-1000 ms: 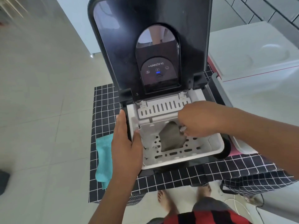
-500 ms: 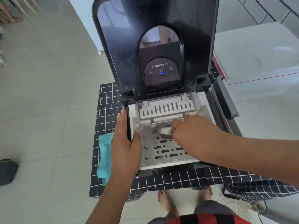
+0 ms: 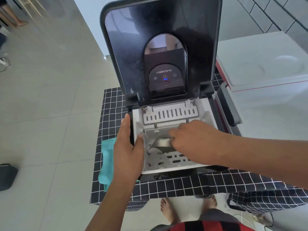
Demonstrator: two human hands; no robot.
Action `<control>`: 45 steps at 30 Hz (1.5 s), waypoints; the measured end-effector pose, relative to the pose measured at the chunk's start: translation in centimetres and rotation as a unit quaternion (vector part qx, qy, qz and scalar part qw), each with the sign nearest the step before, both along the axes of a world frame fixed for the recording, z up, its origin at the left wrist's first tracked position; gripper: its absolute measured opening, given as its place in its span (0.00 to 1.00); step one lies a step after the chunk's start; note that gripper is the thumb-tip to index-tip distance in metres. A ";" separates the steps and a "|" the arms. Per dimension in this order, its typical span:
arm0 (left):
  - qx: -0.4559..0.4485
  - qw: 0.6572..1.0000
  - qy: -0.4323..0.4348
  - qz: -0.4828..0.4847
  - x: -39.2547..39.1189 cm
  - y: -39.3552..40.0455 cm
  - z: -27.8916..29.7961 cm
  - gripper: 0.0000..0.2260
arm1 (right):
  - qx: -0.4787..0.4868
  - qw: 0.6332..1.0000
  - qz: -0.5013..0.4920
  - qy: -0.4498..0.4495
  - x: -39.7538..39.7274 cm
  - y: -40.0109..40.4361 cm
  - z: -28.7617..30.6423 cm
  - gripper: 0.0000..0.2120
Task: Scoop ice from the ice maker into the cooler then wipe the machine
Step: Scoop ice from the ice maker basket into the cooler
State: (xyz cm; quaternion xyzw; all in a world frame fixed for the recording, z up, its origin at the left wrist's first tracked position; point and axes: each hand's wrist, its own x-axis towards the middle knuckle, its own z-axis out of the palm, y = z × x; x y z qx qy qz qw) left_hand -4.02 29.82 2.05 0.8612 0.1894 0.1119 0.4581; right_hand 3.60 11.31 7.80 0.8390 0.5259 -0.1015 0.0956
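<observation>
The ice maker's raised lid (image 3: 160,47) is glossy black plastic – it mirrors the room. Its inner basket (image 3: 166,162) is matt white slotted plastic. The scoop (image 3: 162,141) looks smooth grey plastic. The teal cloth (image 3: 106,157) is soft – the checked tablecloth (image 3: 183,185) woven fabric.

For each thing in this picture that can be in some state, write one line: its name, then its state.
Ice maker lid: raised open.
Control panel: blue light on.
Ice basket: inside the machine, little in it.
Scoop: held in the basket.
Right hand: gripping the scoop.
Left hand: gripping the machine's left edge.
Teal cloth: lying unused.
</observation>
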 end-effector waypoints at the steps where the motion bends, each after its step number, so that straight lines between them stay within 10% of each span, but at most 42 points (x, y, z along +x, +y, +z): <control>1: -0.003 1.000 -0.002 0.000 0.0 0.0 0.0 0.29 | 0.001 1.000 -0.018 -0.001 -0.1 -0.2 0.3 0.08; 38: -0.019 1.000 -0.017 0.007 0.0 0.0 -0.1 0.29 | 0.003 0.989 0.140 -0.039 6.0 0.3 0.0 0.17; 45: -0.020 1.000 -0.009 0.007 -0.1 -0.1 0.1 0.28 | -0.064 0.997 0.038 -0.032 5.4 -2.0 0.5 0.09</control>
